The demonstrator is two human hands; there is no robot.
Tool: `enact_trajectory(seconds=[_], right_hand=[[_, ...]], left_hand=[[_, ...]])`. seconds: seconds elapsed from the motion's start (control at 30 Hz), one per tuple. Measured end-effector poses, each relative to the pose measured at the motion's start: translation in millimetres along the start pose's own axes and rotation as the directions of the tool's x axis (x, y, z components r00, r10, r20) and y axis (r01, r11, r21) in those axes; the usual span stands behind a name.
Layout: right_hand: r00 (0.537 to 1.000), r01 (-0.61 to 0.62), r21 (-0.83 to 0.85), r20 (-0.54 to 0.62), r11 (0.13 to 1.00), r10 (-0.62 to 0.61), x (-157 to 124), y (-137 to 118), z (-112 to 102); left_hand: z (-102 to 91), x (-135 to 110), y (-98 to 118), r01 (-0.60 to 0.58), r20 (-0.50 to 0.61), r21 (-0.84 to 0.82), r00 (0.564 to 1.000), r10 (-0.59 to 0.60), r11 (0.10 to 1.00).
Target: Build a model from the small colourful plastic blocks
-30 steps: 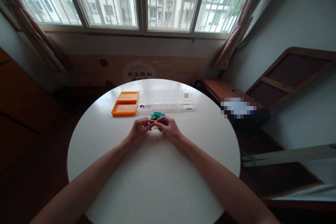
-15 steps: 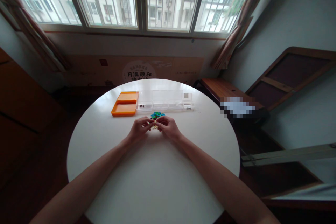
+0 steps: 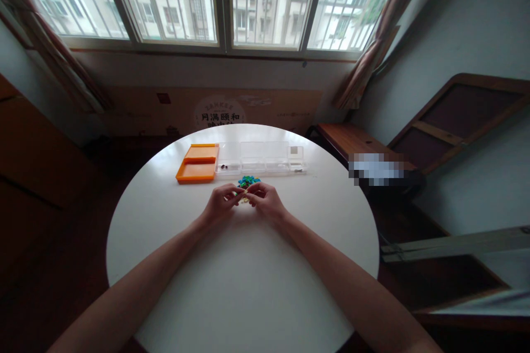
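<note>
My left hand (image 3: 222,198) and my right hand (image 3: 265,199) meet at the fingertips over the white table (image 3: 244,276). Both are closed in a pinch around a small yellowish piece (image 3: 245,192), too small to tell its kind. Just beyond the fingers lies a pile of small blue, green and dark pieces (image 3: 248,181), its near side partly covered by my hands. A few pale yellow bits (image 3: 244,202) rest on the table beneath my fingertips.
An open orange case (image 3: 196,172) stands behind my left hand. Joined to its right side is a row of clear plastic boxes (image 3: 265,165), with a few dark bits in the leftmost. Right of the table is a wooden bench (image 3: 351,140) bearing a blurred pale item.
Hardly anything differs. Both hands keep the same pinch at the same spot, and the view has shifted very slightly.
</note>
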State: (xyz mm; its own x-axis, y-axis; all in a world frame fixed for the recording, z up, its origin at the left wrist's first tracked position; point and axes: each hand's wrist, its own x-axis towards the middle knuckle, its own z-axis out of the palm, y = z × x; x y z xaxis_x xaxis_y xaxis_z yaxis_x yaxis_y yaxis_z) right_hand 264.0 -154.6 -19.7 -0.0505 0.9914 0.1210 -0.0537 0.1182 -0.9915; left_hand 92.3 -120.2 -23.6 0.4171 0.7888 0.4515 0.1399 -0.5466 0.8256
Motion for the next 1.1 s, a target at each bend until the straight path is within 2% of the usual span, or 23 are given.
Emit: enact_trajectory(seconds=[1.1], right_hand=[[1.000,-0.005,0.013,-0.012,1.000,0.005,-1.0,0.1,-0.8]], left_hand=[[-0.1,0.4,1.7,0.038,0.007,-0.017,0.999,-0.038,0.999]])
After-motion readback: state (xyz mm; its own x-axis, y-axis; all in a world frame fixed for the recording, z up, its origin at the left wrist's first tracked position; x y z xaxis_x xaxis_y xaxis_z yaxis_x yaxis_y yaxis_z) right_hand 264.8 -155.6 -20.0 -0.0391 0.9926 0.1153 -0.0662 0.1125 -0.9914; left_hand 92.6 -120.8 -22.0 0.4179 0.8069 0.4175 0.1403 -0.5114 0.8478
